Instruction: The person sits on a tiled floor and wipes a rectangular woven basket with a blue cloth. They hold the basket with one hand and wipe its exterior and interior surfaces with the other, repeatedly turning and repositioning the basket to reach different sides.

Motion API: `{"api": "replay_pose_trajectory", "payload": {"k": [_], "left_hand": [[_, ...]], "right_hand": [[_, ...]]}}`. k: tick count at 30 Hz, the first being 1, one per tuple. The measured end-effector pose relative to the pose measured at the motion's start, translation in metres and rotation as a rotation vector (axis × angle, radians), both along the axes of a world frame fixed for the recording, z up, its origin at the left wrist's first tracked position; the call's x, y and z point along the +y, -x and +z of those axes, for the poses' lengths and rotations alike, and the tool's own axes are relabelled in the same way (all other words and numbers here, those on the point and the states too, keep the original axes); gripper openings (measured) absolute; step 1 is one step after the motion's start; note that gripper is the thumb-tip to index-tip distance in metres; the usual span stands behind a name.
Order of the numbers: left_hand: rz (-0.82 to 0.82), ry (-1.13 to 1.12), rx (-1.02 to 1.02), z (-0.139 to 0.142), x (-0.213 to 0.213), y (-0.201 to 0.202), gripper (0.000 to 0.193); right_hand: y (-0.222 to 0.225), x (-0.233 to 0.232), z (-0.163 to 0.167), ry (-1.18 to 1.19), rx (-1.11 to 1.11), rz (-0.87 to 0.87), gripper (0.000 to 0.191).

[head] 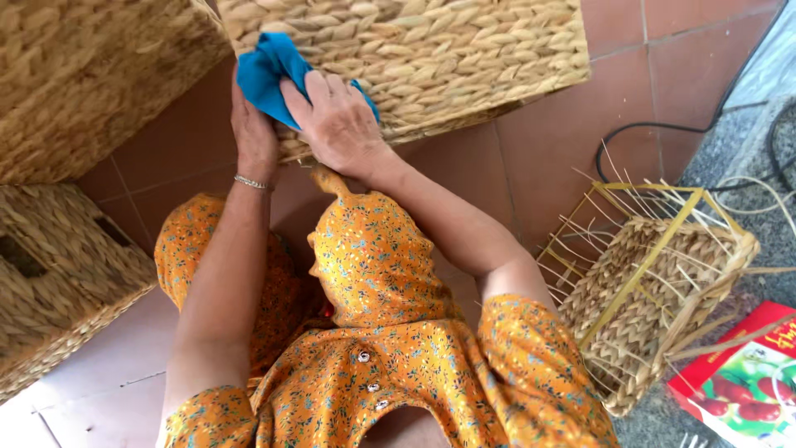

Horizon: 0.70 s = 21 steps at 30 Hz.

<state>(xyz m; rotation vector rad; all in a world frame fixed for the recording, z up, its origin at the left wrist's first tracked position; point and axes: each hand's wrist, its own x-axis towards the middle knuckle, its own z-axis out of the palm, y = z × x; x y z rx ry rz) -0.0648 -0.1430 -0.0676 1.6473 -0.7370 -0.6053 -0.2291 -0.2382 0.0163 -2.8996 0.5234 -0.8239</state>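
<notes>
A large woven straw basket rests in front of me, propped on my knees. My right hand presses a blue cloth flat against the basket's side, fingers spread over it. My left hand, with a thin bracelet on the wrist, grips the basket's lower edge just below the cloth. I sit on the floor in an orange flowered dress.
Two more woven baskets stand at the left, one at the top and one lower. A half-woven basket on a yellow frame lies at the right, beside a red printed box. A black cable crosses the red floor tiles.
</notes>
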Motion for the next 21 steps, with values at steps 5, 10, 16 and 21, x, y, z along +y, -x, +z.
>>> {"api": "replay_pose_trajectory", "payload": {"k": [5, 10, 16, 21], "left_hand": [[0.035, -0.126, 0.014, 0.003, 0.003, 0.01, 0.061], [0.02, 0.03, 0.049, 0.004, -0.003, 0.018, 0.06], [0.056, 0.056, 0.086, 0.0, -0.005, 0.019, 0.063], [0.048, 0.057, 0.091, -0.006, -0.003, 0.011, 0.066]], "right_hand": [[0.056, -0.09, -0.022, 0.015, -0.038, -0.136, 0.033], [0.185, -0.222, -0.039, 0.092, -0.041, -0.613, 0.051], [0.168, -0.235, -0.069, 0.096, -0.105, -0.902, 0.047], [0.007, -0.112, -0.044, -0.189, -0.193, -0.479, 0.034]]}}
